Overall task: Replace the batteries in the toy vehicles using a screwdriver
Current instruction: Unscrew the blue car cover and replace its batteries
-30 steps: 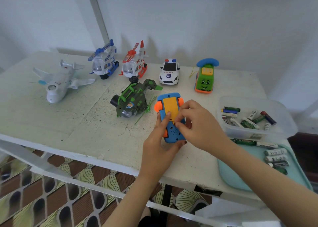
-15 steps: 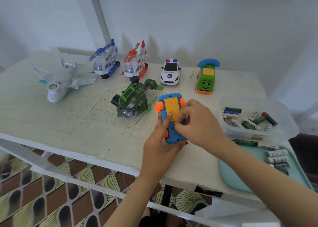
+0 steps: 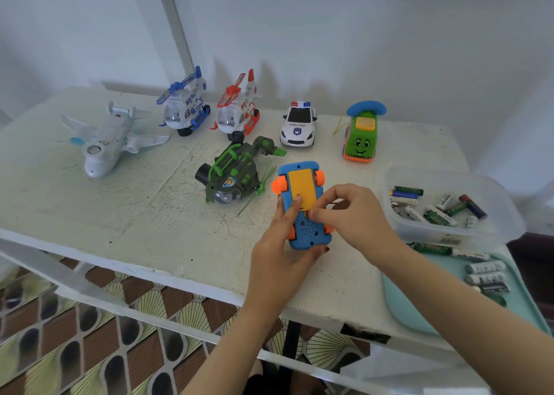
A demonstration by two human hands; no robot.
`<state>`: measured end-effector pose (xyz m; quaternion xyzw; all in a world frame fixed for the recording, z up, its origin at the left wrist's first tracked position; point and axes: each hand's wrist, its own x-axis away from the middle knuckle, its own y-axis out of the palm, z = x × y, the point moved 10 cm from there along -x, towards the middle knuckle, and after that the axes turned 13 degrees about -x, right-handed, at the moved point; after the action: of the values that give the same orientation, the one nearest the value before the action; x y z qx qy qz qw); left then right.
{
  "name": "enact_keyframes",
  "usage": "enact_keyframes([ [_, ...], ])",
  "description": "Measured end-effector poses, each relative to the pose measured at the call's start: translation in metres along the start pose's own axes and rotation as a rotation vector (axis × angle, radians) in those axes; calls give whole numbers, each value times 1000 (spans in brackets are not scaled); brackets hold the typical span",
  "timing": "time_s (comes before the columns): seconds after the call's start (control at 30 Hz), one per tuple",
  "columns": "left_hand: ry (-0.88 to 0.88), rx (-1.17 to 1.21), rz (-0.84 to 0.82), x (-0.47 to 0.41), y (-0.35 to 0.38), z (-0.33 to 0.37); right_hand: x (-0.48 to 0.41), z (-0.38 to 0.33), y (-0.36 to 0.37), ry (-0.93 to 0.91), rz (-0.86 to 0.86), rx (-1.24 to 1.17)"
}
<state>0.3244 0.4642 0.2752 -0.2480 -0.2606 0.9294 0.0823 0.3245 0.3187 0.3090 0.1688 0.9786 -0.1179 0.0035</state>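
Blue car (image 3: 302, 205): upside down near the table (image 3: 120, 214) front edge, yellow cover (image 3: 303, 187) up for access. Left hand (image 3: 281, 256) cradles it steady; right hand (image 3: 350, 217) pinches at the cover's near edge. No screwdriver visible.

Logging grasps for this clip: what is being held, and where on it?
The left hand grips the upturned blue toy car at its near end; the right hand pinches by the yellow battery cover.

The table (image 3: 126, 214) looks rough, its white paint matt and cracked; the blue car (image 3: 302, 205) is smooth plastic; the battery tub (image 3: 506, 211) is clear, frosted plastic.
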Motion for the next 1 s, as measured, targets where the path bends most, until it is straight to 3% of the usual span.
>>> enact_keyframes([
  [0.07, -2, 7, 1, -1, 0, 0, 6, -7, -3, -145, 27, 44],
  [0.17, 5, -15, -4, -1, 0, 1, 25, -29, -1, -517, 52, 279],
  [0.23, 7, -34, -6, -1, 0, 1, 32, -32, 4, -623, 52, 355],
  [0.83, 22, -14, 24, -1, -1, 3, 18, -20, 1, -313, 47, 178],
  [1.0, 67, -169, 70, 1, -4, 10, 20, -11, -5, -197, 53, 8],
])
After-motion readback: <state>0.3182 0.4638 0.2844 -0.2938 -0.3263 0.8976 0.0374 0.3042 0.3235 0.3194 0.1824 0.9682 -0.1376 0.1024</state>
